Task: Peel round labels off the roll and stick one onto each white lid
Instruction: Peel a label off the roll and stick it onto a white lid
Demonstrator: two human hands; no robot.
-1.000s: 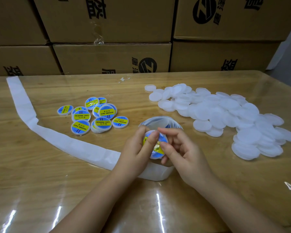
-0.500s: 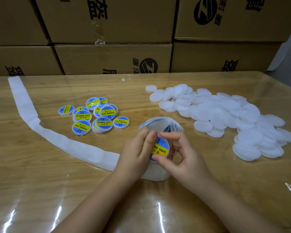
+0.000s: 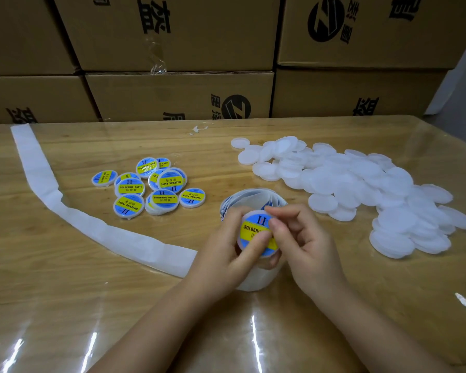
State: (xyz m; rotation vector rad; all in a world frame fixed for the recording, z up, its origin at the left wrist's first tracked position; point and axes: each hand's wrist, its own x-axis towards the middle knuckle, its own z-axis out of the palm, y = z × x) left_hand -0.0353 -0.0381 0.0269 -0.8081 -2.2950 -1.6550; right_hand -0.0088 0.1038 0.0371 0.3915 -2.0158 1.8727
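Note:
My left hand [image 3: 226, 254] holds a white lid [image 3: 256, 232] that carries a blue and yellow round label reading SOLDERING PASTE. The thumb of that hand lies across the label. My right hand [image 3: 301, 238] pinches the lid's right edge with its fingertips. Just behind both hands stands the label roll [image 3: 250, 197], partly hidden by them. A big pile of plain white lids [image 3: 361, 189] spreads over the right side of the table. Several labelled lids [image 3: 151, 187] lie in a cluster at the middle left.
A long strip of white backing paper [image 3: 73, 216] runs from the far left corner to the roll. Stacked cardboard boxes [image 3: 178, 95] wall off the table's far edge. The wooden table [image 3: 65, 305] has a glossy clear cover.
The lid has turned from edge-on to face up toward me, so the whole label shows. My left thumb now presses on the label and my right fingers have moved to its right rim.

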